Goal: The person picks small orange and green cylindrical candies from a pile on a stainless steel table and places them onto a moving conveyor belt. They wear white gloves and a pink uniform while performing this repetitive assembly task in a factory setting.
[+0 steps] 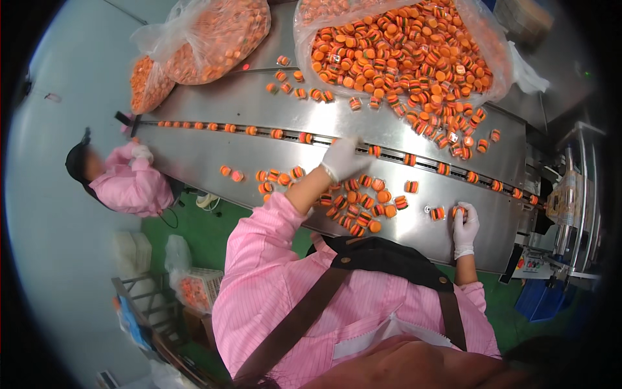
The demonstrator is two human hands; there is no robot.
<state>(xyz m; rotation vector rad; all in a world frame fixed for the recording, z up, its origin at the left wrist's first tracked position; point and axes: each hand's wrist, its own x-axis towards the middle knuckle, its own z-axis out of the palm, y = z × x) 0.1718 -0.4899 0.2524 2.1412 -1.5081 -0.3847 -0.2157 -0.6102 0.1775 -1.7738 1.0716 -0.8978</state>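
Note:
Burger-shaped gummy candies in clear wrappers ride singly in a narrow conveyor slot (259,131) across the steel table. My left hand (343,159), in a white glove, is over this slot, next to a candy (374,151); its fingertips are blurred and whatever lies under them is hidden. Near the front edge on the right, my gloved right hand (466,228) is closed around a burger-shaped candy (459,211). Another wrapped candy (438,213) lies just left of it. Below my left hand spreads a loose group of candies (353,211) on the table.
A large open clear bag (402,52) spills candies onto the far side of the table. Tied full bags (217,45) stand at the far left. A person in pink (136,178) is at the table's left end. Machinery (573,194) adjoins the right end.

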